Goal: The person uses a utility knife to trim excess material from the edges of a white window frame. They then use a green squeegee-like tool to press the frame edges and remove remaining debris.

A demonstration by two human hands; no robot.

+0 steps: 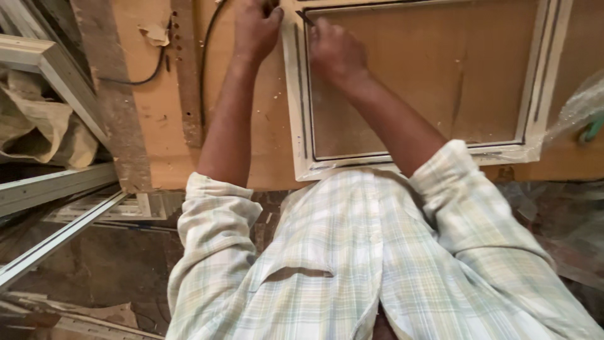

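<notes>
My left hand (255,28) and right hand (336,50) meet at the far left corner of the pale rectangular wooden frame (296,113), which lies flat on the brown plywood table (157,107). Its left rail runs straight back toward me. My right fingers (321,26) pinch a thin dark strip (306,17) at the groove; my left fingers curl over the corner, their grip hidden.

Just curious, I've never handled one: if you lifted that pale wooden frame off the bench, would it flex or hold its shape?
The frame would probably stay stiff: its rails look thick and joined at the corners. Lying flat, it should slide rather than roll or tip. It seems fairly light, being mostly open.
</notes>
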